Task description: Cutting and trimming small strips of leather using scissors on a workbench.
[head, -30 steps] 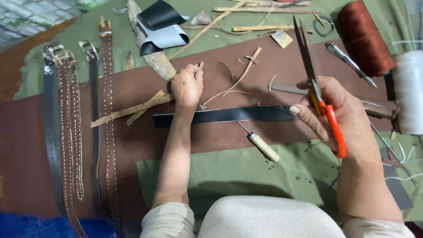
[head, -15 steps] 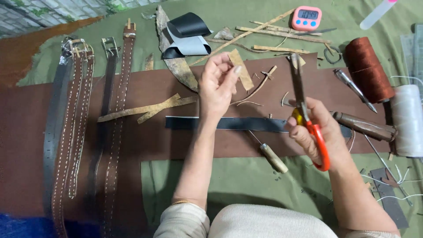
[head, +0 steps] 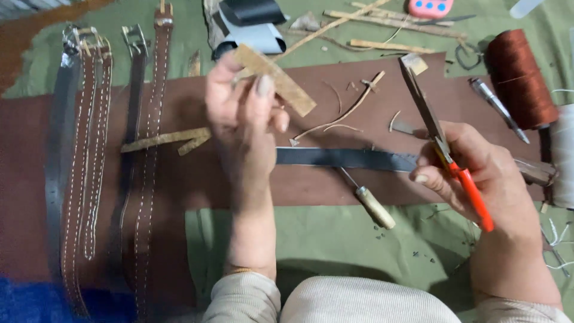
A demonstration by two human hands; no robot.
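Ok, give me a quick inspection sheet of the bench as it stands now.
Surface: brown leather sheet over green cloth.
Job's things: tan leather strip; orange-handled scissors; black strap.
Clutter: stitched belts, wooden-handled awl, rust thread spool, leather scraps.
Hands: left hand pinches the strip; right hand holds the scissors.
Cables: nothing seen.
Surroundings: pink timer at the top edge.

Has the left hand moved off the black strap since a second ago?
Yes. The left hand has lifted up off the black strap and holds a tan leather scrap.
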